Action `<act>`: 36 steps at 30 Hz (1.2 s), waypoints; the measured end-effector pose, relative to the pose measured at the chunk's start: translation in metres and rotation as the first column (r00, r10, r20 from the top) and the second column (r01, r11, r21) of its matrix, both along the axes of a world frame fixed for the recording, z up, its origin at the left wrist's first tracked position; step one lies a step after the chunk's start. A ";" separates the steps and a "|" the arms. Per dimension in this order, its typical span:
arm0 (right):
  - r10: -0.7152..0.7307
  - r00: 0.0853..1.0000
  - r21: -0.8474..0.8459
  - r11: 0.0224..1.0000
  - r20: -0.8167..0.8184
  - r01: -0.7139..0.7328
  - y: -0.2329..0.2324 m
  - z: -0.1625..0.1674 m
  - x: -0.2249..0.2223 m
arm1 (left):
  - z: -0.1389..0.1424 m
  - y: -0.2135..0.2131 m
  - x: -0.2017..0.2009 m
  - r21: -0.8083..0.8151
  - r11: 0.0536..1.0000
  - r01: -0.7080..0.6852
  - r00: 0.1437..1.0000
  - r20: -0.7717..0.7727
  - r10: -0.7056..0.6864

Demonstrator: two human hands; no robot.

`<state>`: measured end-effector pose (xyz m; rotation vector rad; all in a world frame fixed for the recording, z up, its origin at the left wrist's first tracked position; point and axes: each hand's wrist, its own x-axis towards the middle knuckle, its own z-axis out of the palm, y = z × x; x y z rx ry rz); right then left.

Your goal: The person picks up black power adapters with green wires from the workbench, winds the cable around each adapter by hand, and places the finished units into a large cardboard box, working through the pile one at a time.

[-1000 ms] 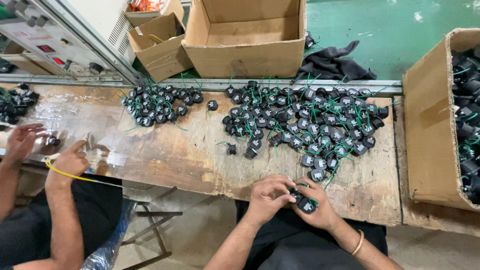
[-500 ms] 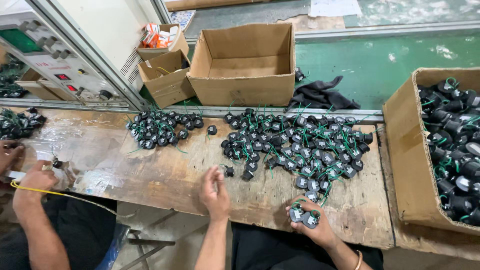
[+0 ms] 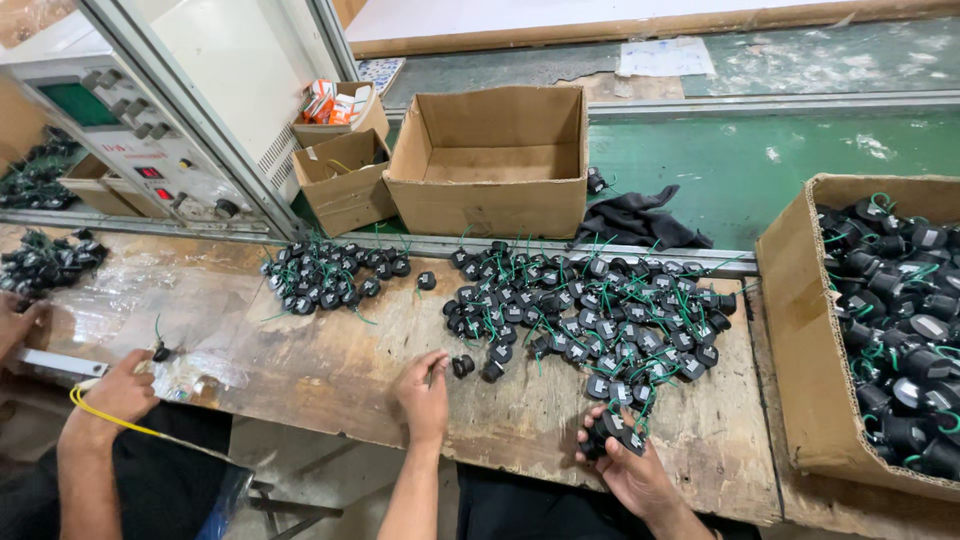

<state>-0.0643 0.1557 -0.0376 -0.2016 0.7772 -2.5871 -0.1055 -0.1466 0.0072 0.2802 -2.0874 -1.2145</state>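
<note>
My right hand (image 3: 625, 468) grips a few small black round parts with green wires (image 3: 612, 432) at the near edge of the wooden bench (image 3: 330, 365). My left hand (image 3: 424, 393) lies on the bench with fingers apart, its fingertips just left of a loose black part (image 3: 462, 366). A large heap of the same black parts (image 3: 590, 315) spreads across the bench beyond both hands. A smaller heap (image 3: 330, 278) sits further left.
A cardboard box full of black parts (image 3: 885, 320) stands at the right. An empty open box (image 3: 492, 160) and two smaller boxes (image 3: 345, 165) stand beyond the bench. A co-worker's hands (image 3: 120, 390) work at the left beside a yellow cable. A grey instrument (image 3: 120, 130) stands back left.
My left hand left the right hand and reached forward to the left onto the bench, towards a loose part. My right hand kept hold of its parts. The view tilted up.
</note>
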 end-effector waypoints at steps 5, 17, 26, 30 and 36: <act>-0.032 0.999 -0.026 0.999 0.022 0.032 -0.004 0.008 -0.002 | -0.018 0.052 0.025 0.451 0.860 0.239 0.971 -0.129 -0.202; -0.011 0.999 0.042 0.999 0.054 0.008 0.000 -0.002 -0.002 | 0.003 0.128 0.032 -0.067 0.719 0.692 0.684 -0.258 -0.682; -0.020 0.997 0.181 0.983 -0.077 0.033 -0.006 0.000 0.000 | -0.049 0.112 0.042 0.569 0.416 0.709 0.616 -0.215 -0.758; 0.035 0.994 0.245 0.970 -0.107 -0.008 -0.006 0.003 0.003 | -0.056 0.123 0.043 0.689 0.408 0.599 0.708 -0.217 -0.672; 0.024 0.994 0.168 0.986 -0.106 -0.006 -0.003 0.015 0.004 | -0.030 0.091 0.041 0.116 0.772 0.625 0.776 -0.193 -0.600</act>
